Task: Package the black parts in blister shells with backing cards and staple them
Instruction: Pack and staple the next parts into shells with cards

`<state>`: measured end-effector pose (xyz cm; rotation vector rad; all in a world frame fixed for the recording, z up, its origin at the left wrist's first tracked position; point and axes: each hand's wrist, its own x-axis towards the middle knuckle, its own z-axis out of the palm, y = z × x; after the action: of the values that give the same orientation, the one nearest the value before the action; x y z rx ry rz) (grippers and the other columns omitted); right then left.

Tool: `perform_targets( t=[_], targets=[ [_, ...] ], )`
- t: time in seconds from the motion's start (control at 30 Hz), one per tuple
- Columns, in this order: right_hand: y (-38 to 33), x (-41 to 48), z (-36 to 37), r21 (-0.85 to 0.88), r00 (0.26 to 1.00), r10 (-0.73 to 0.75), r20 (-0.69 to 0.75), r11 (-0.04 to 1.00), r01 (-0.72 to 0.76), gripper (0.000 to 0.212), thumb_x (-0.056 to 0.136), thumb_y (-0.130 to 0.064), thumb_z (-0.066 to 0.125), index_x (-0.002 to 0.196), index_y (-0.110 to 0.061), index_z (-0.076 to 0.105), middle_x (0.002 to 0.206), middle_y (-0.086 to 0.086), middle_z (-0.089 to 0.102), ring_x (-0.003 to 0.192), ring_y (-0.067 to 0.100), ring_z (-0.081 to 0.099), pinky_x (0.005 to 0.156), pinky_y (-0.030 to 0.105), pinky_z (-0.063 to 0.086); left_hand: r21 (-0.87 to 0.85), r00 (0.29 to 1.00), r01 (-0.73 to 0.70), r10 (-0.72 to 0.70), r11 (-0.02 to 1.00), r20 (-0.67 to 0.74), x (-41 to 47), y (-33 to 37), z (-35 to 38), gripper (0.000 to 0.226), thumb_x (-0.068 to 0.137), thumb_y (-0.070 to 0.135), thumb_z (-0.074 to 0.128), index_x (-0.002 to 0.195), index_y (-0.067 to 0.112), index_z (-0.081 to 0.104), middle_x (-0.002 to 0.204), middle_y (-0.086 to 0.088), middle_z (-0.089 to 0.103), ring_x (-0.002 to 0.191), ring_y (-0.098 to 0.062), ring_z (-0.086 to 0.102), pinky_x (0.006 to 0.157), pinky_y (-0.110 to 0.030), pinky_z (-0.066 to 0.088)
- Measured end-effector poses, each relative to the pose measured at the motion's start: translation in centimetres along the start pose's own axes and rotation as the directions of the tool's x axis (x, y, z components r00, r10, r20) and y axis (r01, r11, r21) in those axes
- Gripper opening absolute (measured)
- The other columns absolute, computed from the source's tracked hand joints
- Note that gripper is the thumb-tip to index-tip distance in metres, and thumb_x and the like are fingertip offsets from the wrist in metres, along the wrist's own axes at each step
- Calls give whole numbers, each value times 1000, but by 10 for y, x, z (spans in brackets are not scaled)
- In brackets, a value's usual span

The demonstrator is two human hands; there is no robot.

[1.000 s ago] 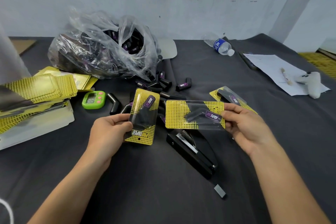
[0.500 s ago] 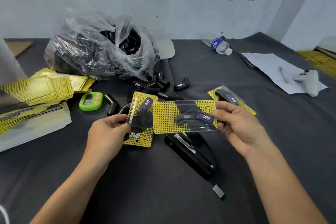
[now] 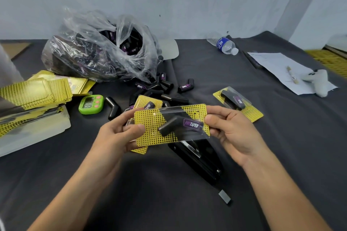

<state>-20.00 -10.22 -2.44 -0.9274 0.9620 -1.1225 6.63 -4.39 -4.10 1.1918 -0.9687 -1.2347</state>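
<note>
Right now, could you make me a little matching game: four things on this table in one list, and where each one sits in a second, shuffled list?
Things:
1. green timer
2. water bottle
3. stapler
4. clear plastic bag

Places:
A. lying on its side at the back, right of centre
B. directly under the held pack
C. back left, with loose black parts spilled at its mouth
D. just right of the stack of backing cards

Pairs: 1-D, 2-A, 3-B, 4-C.
</note>
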Motion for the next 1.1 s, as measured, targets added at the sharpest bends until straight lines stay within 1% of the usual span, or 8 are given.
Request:
perform_targets(
  t=[0.07,0.17,0.43,0.53,0.6,0.73,0.9,1.1],
  targets=[
    [1,-1,2,11,999,17,43,1000,-17,17,77,-5,74,91,-11,83,83,6,77,62,5,67,52,14,52,-48,998,57,-55,997,36,2,1,-2,28,79,14,79,107,17,81,113,-19,76,87,-29,76,72,-40,64],
    [0,-2,4,56,992,25,126,998,-32,21,77,-12,70,92,-14,85,91,11,79,71,10,73,55,17,55,-79,996,84,-87,993,-33,6,1,-7,23,75,14,72,95,13,83,104,-20,78,80,-25,77,62,-32,63],
    [-4,-5,3,37,982,0,189,999,-8,19,80,-13,70,93,-13,84,91,11,80,73,13,74,59,20,56,-23,995,62,-63,998,-80,8,-5,-9,26,71,19,76,95,12,83,101,-16,79,80,-25,77,64,-29,63],
    [1,-2,4,-83,999,4,52,997,1,14,89,-4,70,87,-12,81,78,6,77,62,8,66,52,17,51,62,990,53,-45,997,-131,6,-4,-8,22,76,22,82,97,13,83,99,-16,79,82,-25,77,69,-30,64],
    [0,6,-3,-95,990,-6,-143,995,-8,17,94,0,67,87,-13,77,68,-1,74,54,4,61,47,15,47,87,974,4,16,996,-227,8,0,-10,10,84,20,81,93,21,84,93,-12,80,83,-24,78,72,-28,64],
    [-5,21,-35,75,879,44,-474,997,-9,14,93,-6,72,83,-16,73,72,-3,70,57,4,61,45,15,47,431,829,90,172,898,-532,17,2,-33,18,80,34,74,89,48,79,81,14,78,86,-15,75,88,-47,62],
    [4,29,-46,103,824,96,-559,994,-45,13,92,-7,75,80,-15,75,82,3,72,70,12,64,46,17,50,546,880,170,123,821,-459,14,1,-31,15,74,54,65,83,64,70,76,26,73,89,-8,71,84,-37,58],
    [5,32,-49,-34,836,49,-547,996,-81,9,95,-7,72,92,-16,75,92,4,73,79,14,66,48,18,51,603,946,164,50,781,-321,14,-1,-28,21,80,57,77,97,45,74,82,25,75,83,2,69,73,-31,48]
  ],
)
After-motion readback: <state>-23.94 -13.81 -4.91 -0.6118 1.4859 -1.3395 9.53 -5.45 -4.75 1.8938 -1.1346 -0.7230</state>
